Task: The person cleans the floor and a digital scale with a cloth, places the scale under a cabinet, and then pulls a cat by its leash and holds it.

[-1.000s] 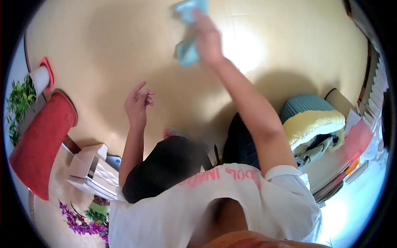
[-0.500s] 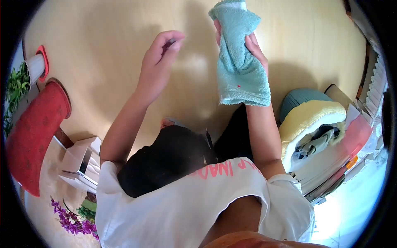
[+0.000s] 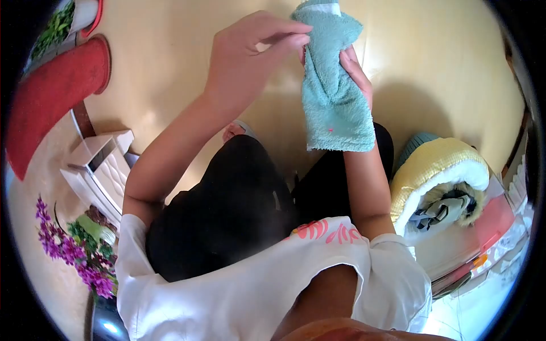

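A teal terry cloth [image 3: 335,85] with a white patch at its top end and a small red spot near its lower edge hangs folded in my right hand [image 3: 357,71]. That hand's fingers wrap round it from behind and the side. My left hand [image 3: 259,45] is at the cloth's upper left side, its thumb and index fingertips close together near the cloth. Whatever is between those fingertips, if anything, is too small to make out.
A red cushioned seat [image 3: 62,94] and a potted plant [image 3: 54,34] are at the upper left. Below are a white box-like unit [image 3: 96,165] and purple flowers [image 3: 68,250]. A yellow padded item [image 3: 432,165] lies at the right, beside a blue-green one [image 3: 416,146].
My left hand has moved right and up to the cloth. The cloth in my right hand has shifted slightly down. The whole view has turned a little.
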{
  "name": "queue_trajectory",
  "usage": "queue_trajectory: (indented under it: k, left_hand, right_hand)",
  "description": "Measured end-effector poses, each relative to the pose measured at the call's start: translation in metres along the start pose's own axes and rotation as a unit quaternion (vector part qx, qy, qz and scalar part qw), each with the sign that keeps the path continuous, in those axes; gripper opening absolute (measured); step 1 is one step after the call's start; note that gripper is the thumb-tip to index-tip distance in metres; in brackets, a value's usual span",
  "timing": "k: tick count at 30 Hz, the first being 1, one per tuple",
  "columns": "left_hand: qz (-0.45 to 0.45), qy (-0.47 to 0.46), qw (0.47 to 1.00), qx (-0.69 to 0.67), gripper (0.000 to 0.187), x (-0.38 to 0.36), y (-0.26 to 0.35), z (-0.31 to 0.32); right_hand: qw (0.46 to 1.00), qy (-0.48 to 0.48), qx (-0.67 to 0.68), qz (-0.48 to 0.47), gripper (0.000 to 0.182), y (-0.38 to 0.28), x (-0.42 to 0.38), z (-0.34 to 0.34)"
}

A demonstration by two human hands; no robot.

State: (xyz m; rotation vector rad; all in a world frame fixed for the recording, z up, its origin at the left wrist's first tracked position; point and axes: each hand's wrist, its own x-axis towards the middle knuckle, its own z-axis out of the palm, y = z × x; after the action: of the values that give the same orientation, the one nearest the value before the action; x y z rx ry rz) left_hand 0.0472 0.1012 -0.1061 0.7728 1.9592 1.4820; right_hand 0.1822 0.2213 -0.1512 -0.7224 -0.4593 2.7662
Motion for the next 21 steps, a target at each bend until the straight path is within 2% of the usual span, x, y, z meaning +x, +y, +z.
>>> queue_trajectory:
  k: [2,5,6,9,11,14,17,20,21]
  left_hand:
    - [0.0,0.027,0.999,-0.018,0.022,-0.007,0.006,0.009]
    - [0.107,0.082,0.974,0.18,0.021,-0.007,0.029,0.026]
    - [0.122,0.082,0.967,0.207,0.02,-0.008,0.028,0.028]
    - [0.172,0.078,0.947,0.261,0.017,-0.005,0.01,0.032]
    - [0.216,0.075,0.936,0.27,0.015,-0.003,-0.01,0.026]
    - [0.139,0.046,0.966,0.213,0.014,-0.007,-0.011,0.016]
    - [0.083,0.065,0.984,0.144,0.019,-0.01,-0.016,0.009]
    - [-0.014,0.089,0.982,0.163,0.019,-0.011,-0.027,-0.004]
    - [-0.038,0.102,0.985,0.133,0.019,-0.011,-0.034,-0.01]
  right_hand:
    - [0.999,-0.009,-0.032,0.023,0.05,0.003,-0.004,-0.004]
    - [0.998,-0.017,-0.051,0.018,0.051,0.01,-0.009,-0.002]
    - [0.998,-0.02,-0.052,0.009,0.051,0.013,-0.01,0.0]
    - [0.998,0.008,-0.065,0.021,0.054,0.011,-0.016,0.013]
    - [0.997,-0.013,-0.067,0.03,0.057,0.01,-0.014,-0.001]
    - [0.997,-0.028,-0.06,0.05,0.058,0.008,-0.01,-0.011]
    - [0.997,-0.033,-0.031,0.062,0.058,0.012,-0.007,-0.018]
    - [0.998,-0.031,-0.016,0.059,0.057,0.013,-0.003,-0.023]
    - [0.998,-0.018,-0.002,0.053,0.055,0.014,-0.002,-0.021]
